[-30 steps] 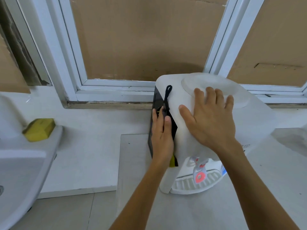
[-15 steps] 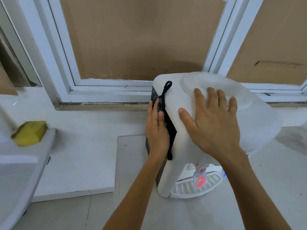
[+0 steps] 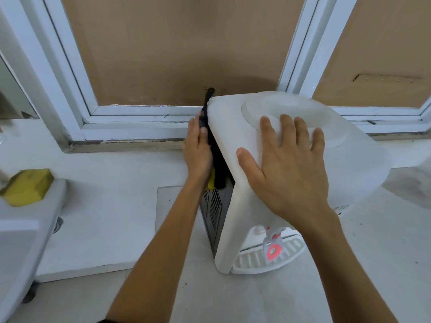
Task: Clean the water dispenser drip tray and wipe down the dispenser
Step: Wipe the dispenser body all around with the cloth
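Cloth (image 3: 215, 170) mostly hidden behind left hand (image 3: 197, 150)

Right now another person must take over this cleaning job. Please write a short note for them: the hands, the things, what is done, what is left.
Left hand: flat, pressing a black cloth with a yellow part against the dark left side panel of the white plastic water dispenser.
Right hand: open, palm resting on the dispenser top, steadying it.
White slotted drip tray: seated at the dispenser base, under the red tap lever.
Yellow sponge: lies on the white sink edge, far left.
Done: side wiping is under way.
Left: cannot tell which other faces are wiped or whether the tray is clean.
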